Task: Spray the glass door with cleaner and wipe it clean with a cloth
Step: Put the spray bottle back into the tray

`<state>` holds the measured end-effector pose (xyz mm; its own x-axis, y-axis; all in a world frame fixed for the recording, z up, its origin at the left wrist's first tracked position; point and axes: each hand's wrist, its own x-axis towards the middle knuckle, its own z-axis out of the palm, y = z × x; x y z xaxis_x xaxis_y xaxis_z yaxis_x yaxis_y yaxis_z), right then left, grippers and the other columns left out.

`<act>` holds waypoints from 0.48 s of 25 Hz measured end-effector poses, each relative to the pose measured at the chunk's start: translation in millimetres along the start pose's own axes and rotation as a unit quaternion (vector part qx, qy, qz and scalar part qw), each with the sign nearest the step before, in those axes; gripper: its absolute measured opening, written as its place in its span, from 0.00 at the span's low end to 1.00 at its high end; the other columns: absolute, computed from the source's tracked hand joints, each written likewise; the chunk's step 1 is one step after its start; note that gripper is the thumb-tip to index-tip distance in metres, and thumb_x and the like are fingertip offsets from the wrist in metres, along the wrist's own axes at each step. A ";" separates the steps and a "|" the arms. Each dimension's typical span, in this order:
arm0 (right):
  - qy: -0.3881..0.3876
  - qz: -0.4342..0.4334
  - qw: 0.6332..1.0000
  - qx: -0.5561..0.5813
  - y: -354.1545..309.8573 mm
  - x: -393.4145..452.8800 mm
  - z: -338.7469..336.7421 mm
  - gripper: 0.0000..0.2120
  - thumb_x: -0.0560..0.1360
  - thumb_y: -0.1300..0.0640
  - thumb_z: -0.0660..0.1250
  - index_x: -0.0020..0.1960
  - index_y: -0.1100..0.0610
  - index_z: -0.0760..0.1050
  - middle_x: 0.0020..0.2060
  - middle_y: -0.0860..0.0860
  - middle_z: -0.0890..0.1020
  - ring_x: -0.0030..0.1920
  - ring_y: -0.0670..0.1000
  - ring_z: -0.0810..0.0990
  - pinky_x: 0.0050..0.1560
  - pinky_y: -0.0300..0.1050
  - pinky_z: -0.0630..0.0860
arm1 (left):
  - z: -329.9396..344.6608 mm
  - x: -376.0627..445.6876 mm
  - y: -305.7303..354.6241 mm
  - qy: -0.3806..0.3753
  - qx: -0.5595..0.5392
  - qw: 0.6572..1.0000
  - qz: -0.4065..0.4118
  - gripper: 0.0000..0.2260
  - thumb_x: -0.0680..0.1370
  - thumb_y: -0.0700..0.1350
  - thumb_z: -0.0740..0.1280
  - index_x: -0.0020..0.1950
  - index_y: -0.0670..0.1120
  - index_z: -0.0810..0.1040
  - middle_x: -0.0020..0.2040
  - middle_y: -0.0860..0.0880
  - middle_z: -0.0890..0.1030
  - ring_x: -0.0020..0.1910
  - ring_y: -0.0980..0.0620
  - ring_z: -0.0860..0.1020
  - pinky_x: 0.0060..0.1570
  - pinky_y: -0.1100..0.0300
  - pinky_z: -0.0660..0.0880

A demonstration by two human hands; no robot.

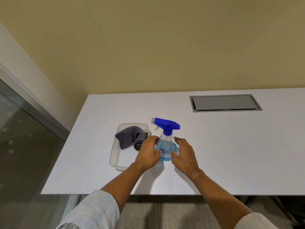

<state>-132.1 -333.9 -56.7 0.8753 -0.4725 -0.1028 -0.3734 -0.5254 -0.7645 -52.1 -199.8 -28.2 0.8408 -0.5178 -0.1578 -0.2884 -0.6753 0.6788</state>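
Spray bottle (166, 142), blue cleaner, upright between both hands. Left hand (147, 154) and right hand (184, 154) cup its base, fingers loosely curled. Cloth (130, 137) in tray (113, 161), just beyond left hand. Risk: loose grip lets bottle slip or tip.

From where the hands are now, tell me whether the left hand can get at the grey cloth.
Probably yes. The left hand is beside the spray bottle, right next to the open tub holding the grey cloth. Nothing covers the cloth.
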 end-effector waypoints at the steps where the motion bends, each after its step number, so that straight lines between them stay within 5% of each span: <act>1: 0.003 -0.006 1.000 0.012 -0.2 1.4 0.5 0.27 0.73 0.53 0.73 0.68 0.57 0.69 0.64 0.53 0.77 0.59 0.51 0.77 0.58 0.40 0.74 | 0.6 1.5 -1.3 0.003 -0.006 1.000 0.000 0.17 0.76 0.42 0.69 0.64 0.44 0.71 0.61 0.46 0.76 0.57 0.51 0.76 0.52 0.67 0.70; 6: 0.016 -0.014 0.999 0.030 0.1 0.4 1.7 0.22 0.73 0.57 0.73 0.64 0.57 0.71 0.58 0.52 0.79 0.51 0.47 0.77 0.49 0.30 0.71 | 1.9 6.3 -6.7 0.008 -0.040 0.999 -0.007 0.18 0.75 0.43 0.71 0.63 0.44 0.72 0.60 0.47 0.78 0.56 0.50 0.77 0.54 0.61 0.76; 12: 0.040 -0.011 0.998 0.042 -5.7 -3.3 3.1 0.22 0.73 0.56 0.74 0.63 0.58 0.72 0.58 0.53 0.79 0.52 0.50 0.79 0.51 0.36 0.75 | -5.0 8.4 -6.8 0.002 -0.051 0.999 0.013 0.19 0.73 0.43 0.73 0.63 0.44 0.74 0.58 0.47 0.79 0.55 0.51 0.78 0.54 0.59 0.78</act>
<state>-131.9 -327.1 -54.0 0.8543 -0.5184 -0.0378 -0.3252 -0.4764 -0.8169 -40.7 -196.9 -30.6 0.8358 -0.5319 -0.1357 -0.2627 -0.6046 0.7520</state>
